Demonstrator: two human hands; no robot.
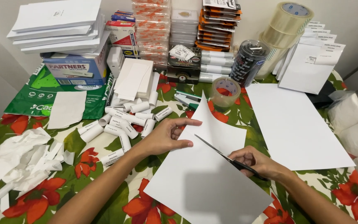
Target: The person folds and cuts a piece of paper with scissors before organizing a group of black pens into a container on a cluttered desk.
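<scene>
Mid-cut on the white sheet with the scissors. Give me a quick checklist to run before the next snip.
1. Right hand grips the scissors: ok.
2. Blades open, sheet between them: ok.
3. Left hand lifts the cut flap, fingers away from the blades: ok.
4. Second white sheet lies apart from the cutting line: ok.
5. Path ahead clear of the tape roll and paper rolls: ok.
6. Marked line to follow: cannot tell.
</scene>
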